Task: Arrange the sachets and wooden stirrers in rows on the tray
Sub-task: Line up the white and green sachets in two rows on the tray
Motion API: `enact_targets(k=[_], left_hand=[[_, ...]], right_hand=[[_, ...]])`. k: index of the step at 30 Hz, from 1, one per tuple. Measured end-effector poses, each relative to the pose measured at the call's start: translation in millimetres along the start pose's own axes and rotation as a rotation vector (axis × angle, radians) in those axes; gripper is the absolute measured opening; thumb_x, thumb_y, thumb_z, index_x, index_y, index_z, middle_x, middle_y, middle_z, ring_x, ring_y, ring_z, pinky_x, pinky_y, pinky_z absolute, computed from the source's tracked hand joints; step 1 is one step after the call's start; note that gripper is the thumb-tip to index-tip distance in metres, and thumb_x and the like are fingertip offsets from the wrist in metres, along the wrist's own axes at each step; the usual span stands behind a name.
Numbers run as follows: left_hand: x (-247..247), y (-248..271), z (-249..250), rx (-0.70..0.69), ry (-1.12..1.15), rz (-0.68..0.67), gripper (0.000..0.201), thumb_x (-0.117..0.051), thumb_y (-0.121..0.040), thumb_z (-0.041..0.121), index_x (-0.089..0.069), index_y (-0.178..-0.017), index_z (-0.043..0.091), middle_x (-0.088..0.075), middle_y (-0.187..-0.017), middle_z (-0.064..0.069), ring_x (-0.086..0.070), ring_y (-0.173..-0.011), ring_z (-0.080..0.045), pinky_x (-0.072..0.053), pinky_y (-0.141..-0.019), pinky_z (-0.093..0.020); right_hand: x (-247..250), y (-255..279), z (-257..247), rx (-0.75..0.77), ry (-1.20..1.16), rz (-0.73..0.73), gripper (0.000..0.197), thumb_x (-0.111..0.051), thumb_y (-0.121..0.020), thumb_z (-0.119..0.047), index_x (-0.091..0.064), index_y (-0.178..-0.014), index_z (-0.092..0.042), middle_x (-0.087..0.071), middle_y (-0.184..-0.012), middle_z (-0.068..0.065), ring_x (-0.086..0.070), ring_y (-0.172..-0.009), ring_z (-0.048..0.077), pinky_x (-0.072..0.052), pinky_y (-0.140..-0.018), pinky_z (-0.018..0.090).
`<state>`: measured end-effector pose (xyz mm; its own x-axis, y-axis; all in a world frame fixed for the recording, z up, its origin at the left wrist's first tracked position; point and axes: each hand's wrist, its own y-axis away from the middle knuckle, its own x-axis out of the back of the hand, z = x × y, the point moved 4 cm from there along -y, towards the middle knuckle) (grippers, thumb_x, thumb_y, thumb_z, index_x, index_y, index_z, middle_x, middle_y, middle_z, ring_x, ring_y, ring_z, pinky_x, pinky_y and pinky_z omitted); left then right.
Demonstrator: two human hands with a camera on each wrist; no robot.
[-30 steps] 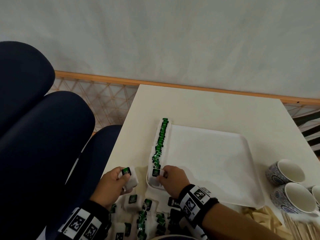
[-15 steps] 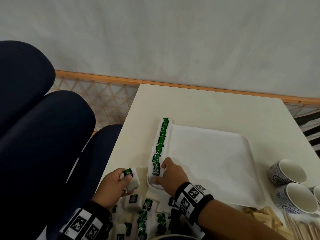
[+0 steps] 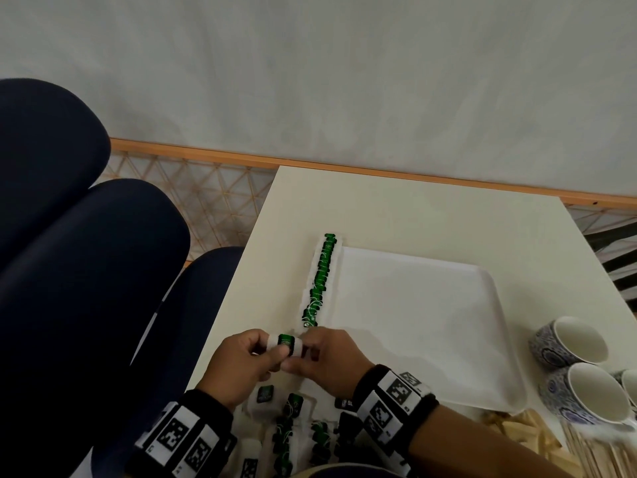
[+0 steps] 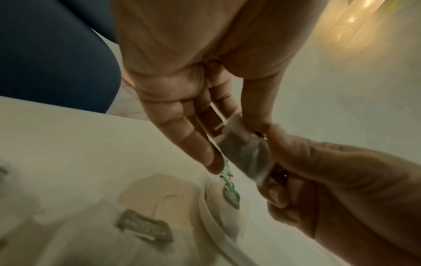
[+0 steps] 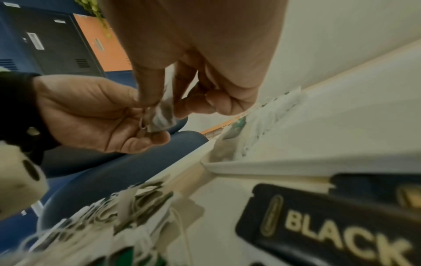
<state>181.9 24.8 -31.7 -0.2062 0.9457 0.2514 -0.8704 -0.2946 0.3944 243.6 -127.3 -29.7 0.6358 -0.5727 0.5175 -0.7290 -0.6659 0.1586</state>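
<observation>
Sachet pinched between my left hand and right hand, probably mid-handover; I should seat it upright against the row on the tray.

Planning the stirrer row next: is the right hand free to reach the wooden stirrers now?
Probably not yet: the right hand and left hand both pinch a sachet. The stirrers lie uncovered beside its forearm.

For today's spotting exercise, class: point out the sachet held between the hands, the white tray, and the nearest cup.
sachet (image 3: pixel 285 340), head view, its green label.
white tray (image 3: pixel 424 315), head view, bare floor.
nearest cup (image 3: pixel 593 395), head view, its white inside.
</observation>
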Motion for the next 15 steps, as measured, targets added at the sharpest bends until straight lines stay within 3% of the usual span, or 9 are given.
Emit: enact_targets(k=[3, 6, 8, 11, 15], left_hand=[[1, 0, -1, -0.029, -0.095, -0.004, 0.025, -0.071, -0.084, 0.022, -0.065, -0.062, 0.015, -0.062, -0.062, -0.004, -0.055, -0.059, -0.016, -0.048, -0.062, -0.033], [11, 2, -4, -0.072, -0.306, 0.075, 0.024, -0.064, -0.089, 0.029, -0.065, -0.066, 0.021, -0.068, -0.070, -0.001, -0.061, -0.066, -0.014, -0.049, -0.067, -0.029], [18, 3, -7, -0.076, -0.489, 0.105, 0.018, -0.062, -0.090, 0.028, -0.063, -0.072, 0.024, -0.067, -0.075, 0.006, -0.061, -0.075, -0.009, -0.050, -0.072, -0.027], [21, 5, -15, 0.021, -0.687, 0.038, 0.008, -0.063, -0.087, 0.034, -0.058, -0.082, 0.030, -0.061, -0.086, 0.011, -0.058, -0.083, -0.006, -0.051, -0.078, -0.027], [17, 9, -28, 0.155, -0.811, -0.070, 0.036, -0.072, -0.071, 0.051, -0.052, -0.095, 0.033, -0.057, -0.091, 0.010, -0.058, -0.084, -0.010, -0.050, -0.078, -0.028]], right_hand=[[2, 4, 11, -0.042, -0.012, 0.056, 0.015, -0.073, -0.081, -0.038, -0.068, -0.074, -0.026, -0.057, -0.068, -0.009, -0.049, -0.062, 0.001, -0.037, -0.059, 0.014], [11, 5, 31, -0.156, 0.116, 0.112, 0.028, -0.066, -0.086, -0.039, -0.064, -0.075, -0.013, -0.055, -0.064, -0.007, -0.047, -0.061, 0.006, -0.039, -0.060, 0.021], [13, 6, 40, -0.228, 0.151, 0.111, 0.033, -0.065, -0.086, -0.039, -0.062, -0.074, -0.009, -0.049, -0.061, -0.007, -0.044, -0.058, 0.009, -0.037, -0.056, 0.020], [9, 6, 47, -0.286, 0.150, 0.082, 0.033, -0.066, -0.086, -0.036, -0.053, -0.061, -0.017, -0.044, -0.056, -0.007, -0.038, -0.053, 0.006, -0.031, -0.051, 0.017], [5, 2, 47, -0.322, 0.207, 0.061, 0.030, -0.061, -0.087, -0.035, -0.057, -0.073, -0.008, -0.050, -0.066, 0.000, -0.043, -0.061, 0.014, -0.035, -0.056, 0.024]])
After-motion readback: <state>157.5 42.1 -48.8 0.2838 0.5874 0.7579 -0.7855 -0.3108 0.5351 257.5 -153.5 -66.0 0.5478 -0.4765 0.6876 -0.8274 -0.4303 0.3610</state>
